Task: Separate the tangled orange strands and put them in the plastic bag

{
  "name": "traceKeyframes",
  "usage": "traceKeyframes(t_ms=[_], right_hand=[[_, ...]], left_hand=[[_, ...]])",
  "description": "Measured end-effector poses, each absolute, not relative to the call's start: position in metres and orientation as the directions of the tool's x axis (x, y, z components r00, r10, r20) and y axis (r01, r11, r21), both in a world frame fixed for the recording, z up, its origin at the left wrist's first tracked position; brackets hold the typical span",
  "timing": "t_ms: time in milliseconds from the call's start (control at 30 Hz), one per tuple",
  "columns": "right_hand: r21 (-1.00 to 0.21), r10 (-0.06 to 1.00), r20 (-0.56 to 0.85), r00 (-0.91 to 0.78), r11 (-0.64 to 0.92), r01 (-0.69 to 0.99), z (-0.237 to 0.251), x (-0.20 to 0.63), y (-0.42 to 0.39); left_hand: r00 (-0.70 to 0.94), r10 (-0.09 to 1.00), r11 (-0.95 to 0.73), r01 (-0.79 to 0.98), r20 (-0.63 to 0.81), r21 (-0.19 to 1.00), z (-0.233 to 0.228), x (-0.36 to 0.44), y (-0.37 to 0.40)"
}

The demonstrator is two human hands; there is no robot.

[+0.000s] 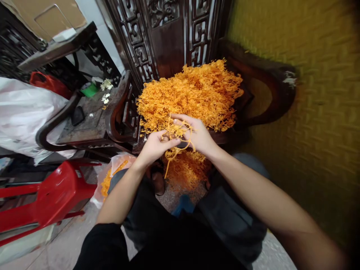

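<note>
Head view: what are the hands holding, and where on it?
Both the left hand and right hand pinch a small orange strand cluster at its upper stems; the loose ends dangle below.

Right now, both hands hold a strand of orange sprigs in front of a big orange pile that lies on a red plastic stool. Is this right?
Not quite. The left hand and right hand do hold an orange strand, but the orange pile lies on the dark carved wooden chair, as the head view shows. The red stool stands apart, at the left.
</note>
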State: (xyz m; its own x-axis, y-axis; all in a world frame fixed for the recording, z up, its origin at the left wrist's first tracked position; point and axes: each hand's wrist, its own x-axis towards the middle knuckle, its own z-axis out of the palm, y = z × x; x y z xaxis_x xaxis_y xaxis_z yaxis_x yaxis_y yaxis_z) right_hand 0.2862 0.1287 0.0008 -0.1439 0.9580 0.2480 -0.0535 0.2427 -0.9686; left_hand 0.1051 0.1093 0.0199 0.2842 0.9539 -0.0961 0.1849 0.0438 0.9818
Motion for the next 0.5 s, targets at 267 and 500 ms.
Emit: traceKeyframes(t_ms=[267,500], right_hand=[[-0.871,0.900,-0.128,-0.416,-0.302,-0.386,0.017,0.308,0.132],[-0.882,0.812,-0.037,-0.583,-0.301,-0.363,0.017,0.320,0.124]], left_hand=[[0.087,0.996,-0.024,0.267,0.000,0.963,0.023,0.085,0.120],[0.191,0.962,0.150,0.224,-0.194,0.963,0.025,0.077,0.123]])
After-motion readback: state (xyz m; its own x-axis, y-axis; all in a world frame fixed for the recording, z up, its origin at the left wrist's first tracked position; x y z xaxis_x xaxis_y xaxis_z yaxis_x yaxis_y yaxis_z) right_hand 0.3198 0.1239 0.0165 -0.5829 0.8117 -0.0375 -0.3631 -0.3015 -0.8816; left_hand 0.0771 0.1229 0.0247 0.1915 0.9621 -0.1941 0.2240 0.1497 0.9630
